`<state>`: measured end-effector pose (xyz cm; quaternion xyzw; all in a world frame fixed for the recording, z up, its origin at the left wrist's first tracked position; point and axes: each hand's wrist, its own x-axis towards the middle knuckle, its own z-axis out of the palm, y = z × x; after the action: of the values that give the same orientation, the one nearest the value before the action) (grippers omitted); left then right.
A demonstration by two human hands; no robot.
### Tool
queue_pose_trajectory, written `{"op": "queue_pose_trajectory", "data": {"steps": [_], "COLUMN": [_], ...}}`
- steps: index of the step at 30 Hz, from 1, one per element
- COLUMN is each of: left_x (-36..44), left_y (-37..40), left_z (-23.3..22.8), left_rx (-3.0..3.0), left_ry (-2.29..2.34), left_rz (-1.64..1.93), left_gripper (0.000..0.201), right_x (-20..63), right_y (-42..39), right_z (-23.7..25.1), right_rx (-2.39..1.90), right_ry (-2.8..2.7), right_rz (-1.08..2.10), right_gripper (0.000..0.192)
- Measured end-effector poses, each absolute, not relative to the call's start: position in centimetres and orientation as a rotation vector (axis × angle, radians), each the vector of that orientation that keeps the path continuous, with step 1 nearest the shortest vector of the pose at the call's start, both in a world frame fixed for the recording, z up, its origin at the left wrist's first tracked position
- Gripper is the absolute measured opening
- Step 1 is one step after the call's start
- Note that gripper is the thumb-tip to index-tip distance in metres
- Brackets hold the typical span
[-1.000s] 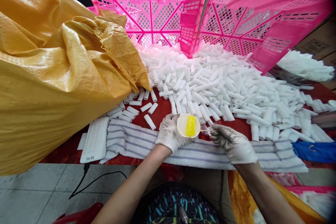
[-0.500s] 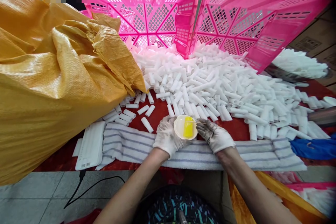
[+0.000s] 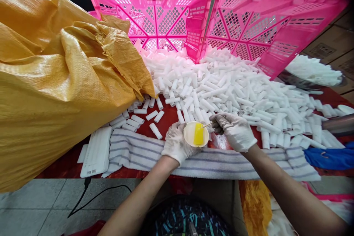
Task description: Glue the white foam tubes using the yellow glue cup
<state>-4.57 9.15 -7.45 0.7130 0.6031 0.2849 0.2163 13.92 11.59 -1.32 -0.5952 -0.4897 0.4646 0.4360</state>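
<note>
My left hand, in a whitish work glove, is closed around a small white round cup. Inside the cup is a bright yellow patch; whether it is liquid or solid I cannot tell. A thin stick is pinched in the fingers of my right hand, whose glove is grey and smudged at the fingers. The stick's far end reaches over the cup to the yellow. Just beyond both hands lie many short white plastic tubes, heaped up toward the back.
Pink crates stand tipped behind the heap. A large yellow woven sack fills the left side. A striped towel lies along the table's front edge beside a white power strip. A bowl of white pieces sits at far right.
My right hand has moved right and slightly up and turned, with the stick now slanting into the cup instead of lying level across it. The left hand and cup stay nearly in place.
</note>
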Motion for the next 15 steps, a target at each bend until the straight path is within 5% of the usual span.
{"op": "queue_pose_trajectory", "data": {"steps": [7, 12, 15], "left_x": [-4.6, -4.6, -4.6], "left_y": [9.2, 9.2, 9.2], "left_z": [-7.7, -8.3, -7.9], "left_rx": [1.922, 1.966, 1.989], "left_ry": [1.737, 1.748, 1.763], "left_rz": [0.761, 0.717, 0.685], "left_gripper": [0.086, 0.094, 0.098], "right_x": [11.1, 15.2, 18.7], "right_y": [13.1, 14.5, 14.7], "right_z": [-2.6, -1.2, -1.4], "right_rx": [-1.404, -1.415, -1.518], "right_ry": [-1.703, -1.659, -1.449], "right_rz": [1.032, 1.286, 1.006], "right_gripper": [0.026, 0.039, 0.025]}}
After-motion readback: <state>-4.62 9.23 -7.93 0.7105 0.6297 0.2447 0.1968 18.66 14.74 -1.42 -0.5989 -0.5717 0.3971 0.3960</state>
